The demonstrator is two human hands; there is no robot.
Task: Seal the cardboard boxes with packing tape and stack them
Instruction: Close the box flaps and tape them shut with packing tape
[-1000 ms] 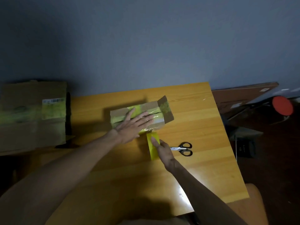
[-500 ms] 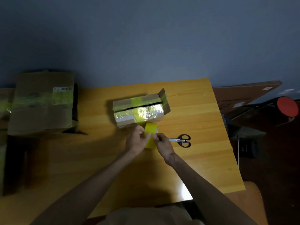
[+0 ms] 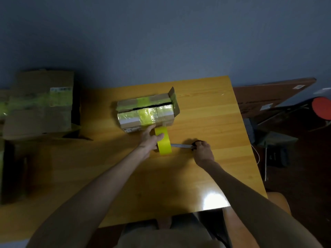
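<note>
Glossy wood, matt cardboard, shiny tape

The counter (image 3: 206, 122) is smooth yellow wood with a glossy finish that throws a bright glare near its front edge. The small cardboard box (image 3: 143, 111) is matt brown under glossy, crinkled clear and yellow tape. The tape roll (image 3: 163, 142) looks smooth and plasticky. The scissors (image 3: 179, 145) show a bright metal blade. The large box (image 3: 39, 119) is dull cardboard with a paper label (image 3: 60, 89).

A wooden desk (image 3: 206, 122) stands against a blue-grey wall (image 3: 161, 42). To its right are a brown labelled board (image 3: 268, 93), a red round object (image 3: 322, 108) and a white cable (image 3: 258, 156).
</note>
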